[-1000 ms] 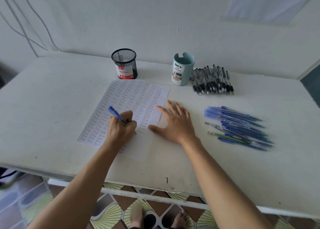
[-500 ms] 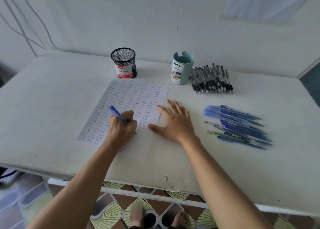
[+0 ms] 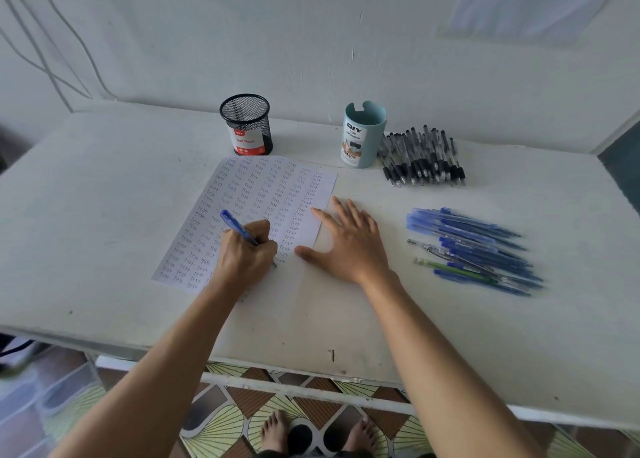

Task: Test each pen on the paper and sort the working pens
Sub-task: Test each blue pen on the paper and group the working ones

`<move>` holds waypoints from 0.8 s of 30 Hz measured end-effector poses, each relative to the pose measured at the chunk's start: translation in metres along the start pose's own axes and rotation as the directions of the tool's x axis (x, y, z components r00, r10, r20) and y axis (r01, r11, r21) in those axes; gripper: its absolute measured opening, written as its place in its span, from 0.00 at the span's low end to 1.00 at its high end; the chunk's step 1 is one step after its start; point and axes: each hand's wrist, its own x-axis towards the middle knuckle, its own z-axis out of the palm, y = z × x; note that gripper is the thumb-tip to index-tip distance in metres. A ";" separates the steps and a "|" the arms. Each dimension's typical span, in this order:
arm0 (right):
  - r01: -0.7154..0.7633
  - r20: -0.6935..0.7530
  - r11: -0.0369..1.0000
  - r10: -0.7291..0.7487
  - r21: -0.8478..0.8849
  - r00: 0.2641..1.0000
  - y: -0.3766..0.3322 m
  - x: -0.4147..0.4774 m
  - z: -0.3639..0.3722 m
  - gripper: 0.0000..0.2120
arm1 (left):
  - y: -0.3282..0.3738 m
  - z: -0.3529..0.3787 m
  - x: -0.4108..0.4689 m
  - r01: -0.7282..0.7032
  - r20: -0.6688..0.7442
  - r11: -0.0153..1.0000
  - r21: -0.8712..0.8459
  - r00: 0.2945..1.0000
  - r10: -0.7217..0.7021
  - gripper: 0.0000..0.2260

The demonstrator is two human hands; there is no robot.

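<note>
Blue pen (image 3: 239,228) pinched in your left hand (image 3: 247,255), tip low on the test paper (image 3: 263,194) to prove its ink, while your right hand (image 3: 349,246) lies flat, fingers spread, pinning the paper's edge.

Thin white paper (image 3: 277,194), black wire mesh cup (image 3: 246,125), smooth matt blue-green plastic cup (image 3: 363,135), shiny plastic pens (image 3: 471,249), rough painted white table (image 3: 104,187).

"Ball Pens" on black mesh cup (image 3: 246,125), "DIY Desk Organizer" on blue holder (image 3: 362,135), "Test" repeated across paper (image 3: 263,197)
</note>
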 end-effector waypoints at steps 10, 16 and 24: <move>-0.001 -0.007 1.000 0.001 -0.002 1.000 -0.002 -0.002 -0.002 0.43 | -0.005 -0.003 0.004 0.078 -0.035 0.996 -0.052 0.996 -0.080 0.16; -0.030 0.002 0.999 0.030 0.020 1.000 -0.001 -0.001 -0.004 0.50 | -0.007 -0.020 0.014 0.199 0.058 0.833 -0.516 0.979 -0.198 0.10; 0.006 -0.001 1.000 -0.006 0.023 1.000 0.002 -0.001 -0.004 0.46 | -0.006 -0.017 0.014 0.140 0.044 0.925 -0.352 0.990 -0.133 0.14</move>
